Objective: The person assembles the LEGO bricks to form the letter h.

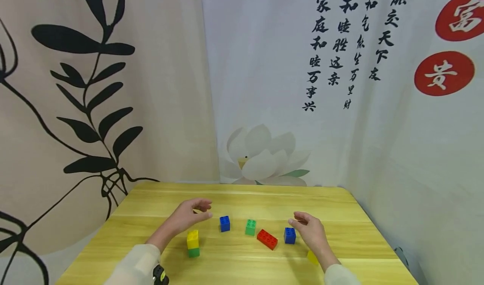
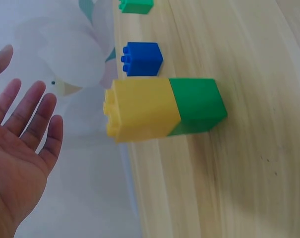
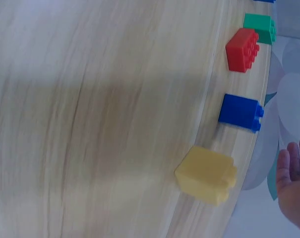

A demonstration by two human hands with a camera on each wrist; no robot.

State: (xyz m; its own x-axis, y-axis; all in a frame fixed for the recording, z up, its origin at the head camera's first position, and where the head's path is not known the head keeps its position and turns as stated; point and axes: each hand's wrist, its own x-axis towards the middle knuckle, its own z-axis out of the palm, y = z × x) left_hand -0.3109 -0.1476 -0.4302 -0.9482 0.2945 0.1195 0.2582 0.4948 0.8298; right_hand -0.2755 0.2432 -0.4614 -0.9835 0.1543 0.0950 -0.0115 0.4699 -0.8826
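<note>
My left hand (image 1: 191, 212) hovers above the table's left side with loosely bent fingers and holds nothing; its palm also shows in the left wrist view. Just below it stands a yellow block (image 2: 142, 109) stacked on a green block (image 2: 198, 105). A blue block (image 1: 224, 223) sits right of those fingers. On the other side, my right hand (image 1: 311, 230) is held empty over the table, near a second blue block (image 1: 290, 236). A yellow block (image 3: 205, 174) lies partly hidden under the right wrist in the head view.
Between the hands, a light green block (image 1: 251, 227) and a longer red block (image 1: 267, 239) rest on the wooden table (image 1: 234, 272). Behind the table's far edge hangs a printed curtain (image 1: 264, 87). A dark watch (image 1: 160, 275) is on the left wrist.
</note>
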